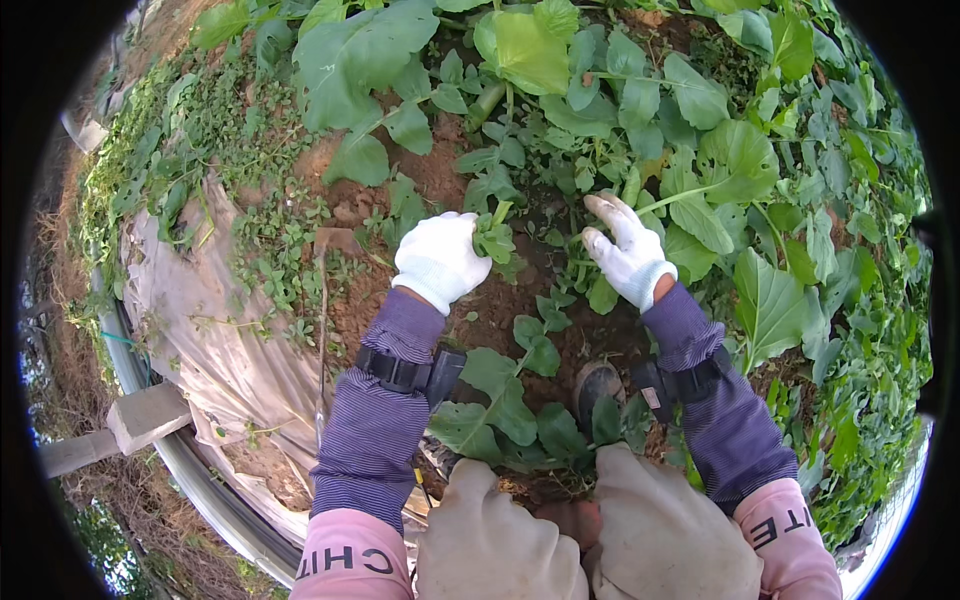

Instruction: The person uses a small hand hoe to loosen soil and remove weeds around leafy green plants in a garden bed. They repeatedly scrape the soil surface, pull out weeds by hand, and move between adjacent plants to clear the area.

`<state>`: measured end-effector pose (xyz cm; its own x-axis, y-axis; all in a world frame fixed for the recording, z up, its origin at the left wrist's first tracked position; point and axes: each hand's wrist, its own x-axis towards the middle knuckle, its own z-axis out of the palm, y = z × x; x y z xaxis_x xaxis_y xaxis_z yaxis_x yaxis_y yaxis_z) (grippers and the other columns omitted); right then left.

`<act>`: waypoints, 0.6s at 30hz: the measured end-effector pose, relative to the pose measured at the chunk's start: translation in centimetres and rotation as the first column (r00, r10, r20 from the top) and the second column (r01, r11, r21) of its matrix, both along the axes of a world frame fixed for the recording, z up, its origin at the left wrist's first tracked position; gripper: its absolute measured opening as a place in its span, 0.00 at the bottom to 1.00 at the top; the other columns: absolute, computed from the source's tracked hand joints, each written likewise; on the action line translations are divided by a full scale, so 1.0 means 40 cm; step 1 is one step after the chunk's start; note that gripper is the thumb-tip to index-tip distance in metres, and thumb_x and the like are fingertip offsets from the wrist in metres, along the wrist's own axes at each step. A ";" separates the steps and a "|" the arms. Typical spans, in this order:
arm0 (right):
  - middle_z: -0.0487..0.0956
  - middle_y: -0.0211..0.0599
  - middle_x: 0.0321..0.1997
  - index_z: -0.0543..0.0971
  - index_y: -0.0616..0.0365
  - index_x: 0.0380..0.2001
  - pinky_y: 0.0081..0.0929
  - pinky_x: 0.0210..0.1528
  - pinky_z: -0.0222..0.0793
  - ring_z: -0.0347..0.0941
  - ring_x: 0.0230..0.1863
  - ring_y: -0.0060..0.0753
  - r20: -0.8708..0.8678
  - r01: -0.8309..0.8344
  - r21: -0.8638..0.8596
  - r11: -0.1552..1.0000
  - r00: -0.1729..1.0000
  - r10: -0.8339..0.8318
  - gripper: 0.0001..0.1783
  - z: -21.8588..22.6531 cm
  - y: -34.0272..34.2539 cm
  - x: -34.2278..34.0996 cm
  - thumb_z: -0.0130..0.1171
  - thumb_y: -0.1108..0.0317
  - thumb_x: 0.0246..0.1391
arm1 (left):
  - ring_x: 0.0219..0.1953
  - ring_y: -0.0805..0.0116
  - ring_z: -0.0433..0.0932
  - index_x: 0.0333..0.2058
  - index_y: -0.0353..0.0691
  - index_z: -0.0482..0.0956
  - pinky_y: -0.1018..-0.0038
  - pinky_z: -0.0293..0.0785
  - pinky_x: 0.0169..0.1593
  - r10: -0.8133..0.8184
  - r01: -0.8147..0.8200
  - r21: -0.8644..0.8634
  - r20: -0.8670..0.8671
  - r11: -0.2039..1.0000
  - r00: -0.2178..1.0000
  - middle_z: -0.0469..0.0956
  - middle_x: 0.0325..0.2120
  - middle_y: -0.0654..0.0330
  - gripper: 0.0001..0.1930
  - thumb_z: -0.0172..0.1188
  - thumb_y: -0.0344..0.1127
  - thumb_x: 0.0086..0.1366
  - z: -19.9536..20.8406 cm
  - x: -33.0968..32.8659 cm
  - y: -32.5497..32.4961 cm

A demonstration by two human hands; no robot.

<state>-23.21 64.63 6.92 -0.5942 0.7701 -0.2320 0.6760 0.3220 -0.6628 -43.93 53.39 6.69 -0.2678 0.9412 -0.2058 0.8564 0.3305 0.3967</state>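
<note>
The white-gloved left hand [440, 256] is closed around a small green sprig [495, 240], at the scene's middle. The sprig runs roughly near to far, its stalk end pointing far. The right hand [630, 248] is loosely spread beside leafy plants [742, 162]; whether it touches them, I cannot tell. Both hands reach forward, backs upward.

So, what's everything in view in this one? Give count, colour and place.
Leafy plants: many, green, mostly top and right
Soil: patches, brown, around the hands
Sheet: one, pale, left
Rail: one, grey, left rim
Block: one, grey-tan, lower left
Leafy sprig: one bunch, green, in left hand
Wrist straps: two, black, on the sleeves
Sleeves: two, purple and pink
Shoe: one clear, dark, below right hand
Knees: two, beige-clad, bottom
Hands: two, white-gloved, centre
</note>
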 end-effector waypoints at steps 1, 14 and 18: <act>0.63 0.47 0.59 0.68 0.53 0.52 0.30 0.58 0.58 0.61 0.58 0.47 -0.003 -0.005 -0.006 1.000 1.000 0.004 0.24 0.000 -0.003 -0.001 0.51 0.59 0.50 | 0.33 0.55 0.77 0.33 0.43 0.78 0.66 0.73 0.36 0.011 -0.023 0.133 0.086 0.991 0.996 0.77 0.29 0.53 0.15 0.60 0.40 0.44 0.016 -0.034 -0.033; 0.68 0.46 0.54 0.63 0.61 0.56 0.29 0.53 0.64 0.67 0.52 0.35 -0.405 -0.034 -0.585 0.810 0.878 -0.256 0.28 0.095 0.033 0.051 0.51 0.57 0.56 | 0.33 0.63 0.78 0.40 0.34 0.75 0.68 0.74 0.40 0.043 -0.853 -0.217 -0.962 0.475 0.269 0.77 0.33 0.50 0.21 0.65 0.38 0.46 0.779 -0.276 -1.412; 0.75 0.38 0.37 0.66 0.63 0.52 0.25 0.36 0.75 0.73 0.32 0.25 -0.464 -0.146 -0.735 0.662 0.821 -0.333 0.25 0.211 0.089 0.108 0.50 0.56 0.56 | 0.39 0.57 0.76 0.38 0.38 0.77 0.67 0.71 0.45 0.269 -0.854 -0.502 -0.848 -0.136 0.456 0.77 0.34 0.48 0.20 0.60 0.45 0.50 0.861 -0.082 -1.734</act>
